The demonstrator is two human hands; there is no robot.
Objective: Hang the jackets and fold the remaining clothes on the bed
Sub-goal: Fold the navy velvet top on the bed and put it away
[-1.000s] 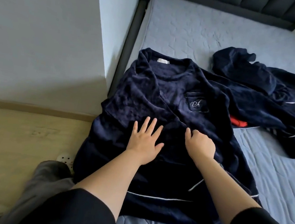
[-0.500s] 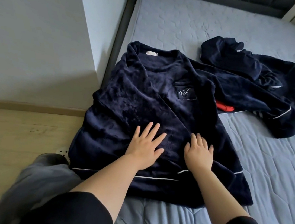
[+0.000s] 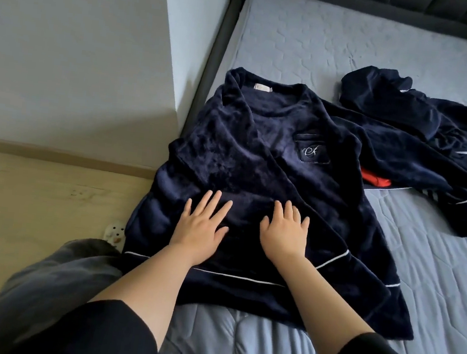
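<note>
A navy fleece top (image 3: 260, 162) with white piping and an embroidered chest pocket lies spread at the near left edge of the bed (image 3: 314, 40), its left sleeve folded in across the front. My left hand (image 3: 202, 227) lies flat on the lower part of the top with fingers straight and spread. Beside it, my right hand (image 3: 285, 232) presses flat on the same garment. A second navy fleece garment (image 3: 424, 123) lies crumpled at the right, partly over a red item (image 3: 376, 180).
The bed's dark frame (image 3: 209, 72) runs along a white wall corner (image 3: 172, 39) at the left. Pale wood floor (image 3: 35, 198) lies left of the bed. My grey trouser leg (image 3: 49, 278) stands against the bed's edge.
My right hand went from a loose pinch at the fold to lying flat on the top. Both hands slid down toward the hem, and the view shifted slightly.
</note>
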